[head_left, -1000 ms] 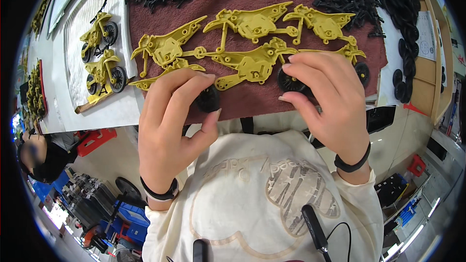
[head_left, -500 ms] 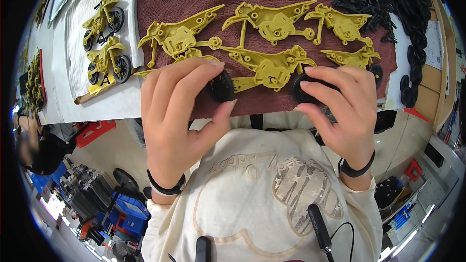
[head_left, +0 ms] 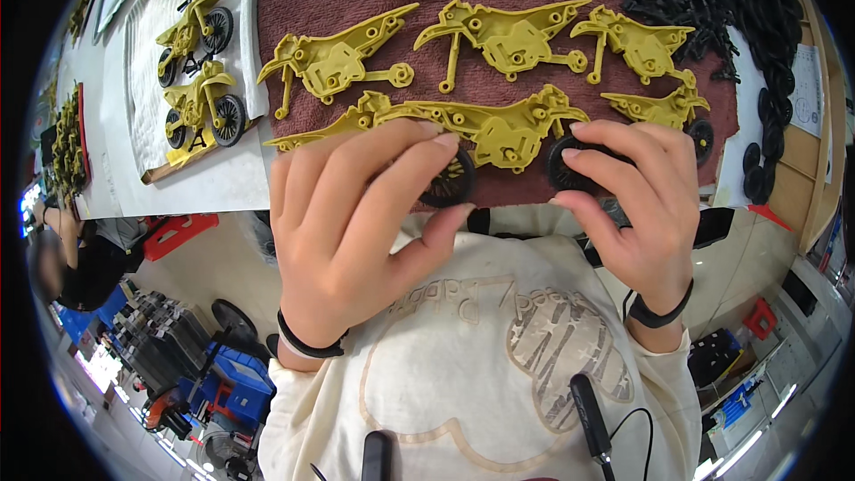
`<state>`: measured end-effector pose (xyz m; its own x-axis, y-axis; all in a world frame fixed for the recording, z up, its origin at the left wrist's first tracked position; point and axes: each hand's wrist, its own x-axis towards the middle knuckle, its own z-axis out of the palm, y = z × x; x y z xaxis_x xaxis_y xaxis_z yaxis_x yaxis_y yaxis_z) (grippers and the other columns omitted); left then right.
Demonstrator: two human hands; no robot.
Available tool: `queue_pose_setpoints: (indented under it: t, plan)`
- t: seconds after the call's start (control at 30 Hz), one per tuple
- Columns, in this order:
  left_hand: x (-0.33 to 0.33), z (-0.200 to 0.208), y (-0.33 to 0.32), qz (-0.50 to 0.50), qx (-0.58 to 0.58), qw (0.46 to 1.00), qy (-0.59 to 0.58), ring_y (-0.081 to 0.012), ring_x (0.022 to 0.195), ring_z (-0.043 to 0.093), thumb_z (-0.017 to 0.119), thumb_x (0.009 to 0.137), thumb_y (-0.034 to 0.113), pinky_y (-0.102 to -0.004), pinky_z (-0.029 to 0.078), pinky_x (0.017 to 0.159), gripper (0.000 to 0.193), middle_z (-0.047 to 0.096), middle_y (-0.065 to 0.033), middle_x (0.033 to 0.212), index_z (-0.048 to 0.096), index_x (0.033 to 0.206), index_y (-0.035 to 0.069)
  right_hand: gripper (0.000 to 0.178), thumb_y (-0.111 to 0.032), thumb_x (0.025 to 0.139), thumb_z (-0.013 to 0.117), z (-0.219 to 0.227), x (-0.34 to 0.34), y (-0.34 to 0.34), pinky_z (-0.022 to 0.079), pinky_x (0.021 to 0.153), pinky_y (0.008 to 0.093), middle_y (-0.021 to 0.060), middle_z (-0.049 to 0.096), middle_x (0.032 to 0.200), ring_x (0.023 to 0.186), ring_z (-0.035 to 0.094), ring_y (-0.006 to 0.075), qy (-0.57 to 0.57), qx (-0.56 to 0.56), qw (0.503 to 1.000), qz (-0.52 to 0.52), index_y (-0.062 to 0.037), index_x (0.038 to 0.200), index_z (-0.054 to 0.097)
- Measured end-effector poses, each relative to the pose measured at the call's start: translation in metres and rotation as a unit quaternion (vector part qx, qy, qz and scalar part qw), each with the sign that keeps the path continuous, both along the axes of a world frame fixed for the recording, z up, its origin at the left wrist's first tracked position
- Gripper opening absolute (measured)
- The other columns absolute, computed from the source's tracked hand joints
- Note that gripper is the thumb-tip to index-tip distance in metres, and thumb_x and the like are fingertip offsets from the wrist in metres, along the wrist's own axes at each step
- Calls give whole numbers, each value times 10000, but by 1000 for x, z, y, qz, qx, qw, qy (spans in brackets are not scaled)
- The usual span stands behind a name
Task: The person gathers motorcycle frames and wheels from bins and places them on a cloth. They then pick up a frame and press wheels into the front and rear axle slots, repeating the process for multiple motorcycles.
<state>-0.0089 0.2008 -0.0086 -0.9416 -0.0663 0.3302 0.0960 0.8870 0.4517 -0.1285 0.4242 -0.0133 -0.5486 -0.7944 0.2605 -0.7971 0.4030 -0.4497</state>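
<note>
My left hand (head_left: 352, 209) grips a black spoked toy wheel (head_left: 454, 182) between fingertips and thumb, at the rear arm end of a yellow toy motorcycle body half (head_left: 508, 135). At the other end of that half, my right hand (head_left: 650, 200) has its fingers and thumb round a second black wheel (head_left: 564, 167). The half lies on a dark red towel (head_left: 427, 44), its inner side with pegs facing up. Another yellow half (head_left: 370, 111) is partly hidden behind my left hand. My fingers cover whether either wheel sits on its axle.
Three yellow halves lie in the far row, among them the middle one (head_left: 508, 40); a further half (head_left: 655, 109) with a wheel (head_left: 701, 138) is at right. Two wheeled toy motorcycles (head_left: 200, 102) stand on white cloth at left. Black parts (head_left: 659, 0) and stacked wheels (head_left: 770, 116) lie far right.
My left hand has moved right with its wheel, closer to the middle body half. My right hand stays at the other wheel, and the whole view has shifted slightly.
</note>
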Motion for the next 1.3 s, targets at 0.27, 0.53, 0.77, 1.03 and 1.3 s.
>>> queue_pose_setpoints:
  t: [0.27, 0.53, 0.77, 1.03, 1.3]
  plan:
    - [2, -8, 5, 22, -1, 999, -47, -269, 971, 612, 860, 631, 146, -362, 456, 845, 489, 683, -56, 1098, 708, 1090, 70, 371, -143, 640, 811, -1, -2, -1, 471, 818, 405, 61, 666, 1108, 950, 589, 287, -3, -10, 1000, 10, -60, 986, 707]
    - [13, -10, -3, 43, 33, 998, -9, -295, 1039, 594, 839, 674, 244, -387, 464, 894, 516, 647, -105, 1157, 701, 1139, 68, 408, -157, 670, 838, 9, 4, -5, 471, 853, 392, 92, 647, 1145, 1024, 586, 297, -34, 13, 999, -25, -90, 1056, 722]
    - [22, -17, -29, 105, -51, 993, -26, -305, 1092, 594, 803, 725, 117, -409, 461, 929, 405, 659, -78, 1147, 707, 1117, 89, 390, -188, 722, 728, -6, 23, -44, 470, 908, 392, 46, 646, 1273, 1121, 600, 258, 37, -28, 991, 127, -142, 1109, 734]
    - [26, -17, -40, 100, -66, 993, -21, -294, 1046, 618, 792, 710, 80, -401, 468, 910, 400, 666, -62, 1136, 709, 1101, 95, 310, -153, 752, 651, -3, 26, -53, 470, 907, 401, 51, 658, 1245, 1088, 605, 252, 51, 20, 991, 123, -127, 1046, 744]
    - [22, -20, -41, 81, -71, 994, 7, -288, 1029, 615, 790, 690, 80, -409, 468, 907, 422, 660, -67, 1113, 696, 1101, 92, 588, -107, 623, 804, 4, 18, -58, 451, 927, 456, 110, 596, 1266, 1104, 579, 326, -23, 7, 995, 93, -97, 1193, 659]
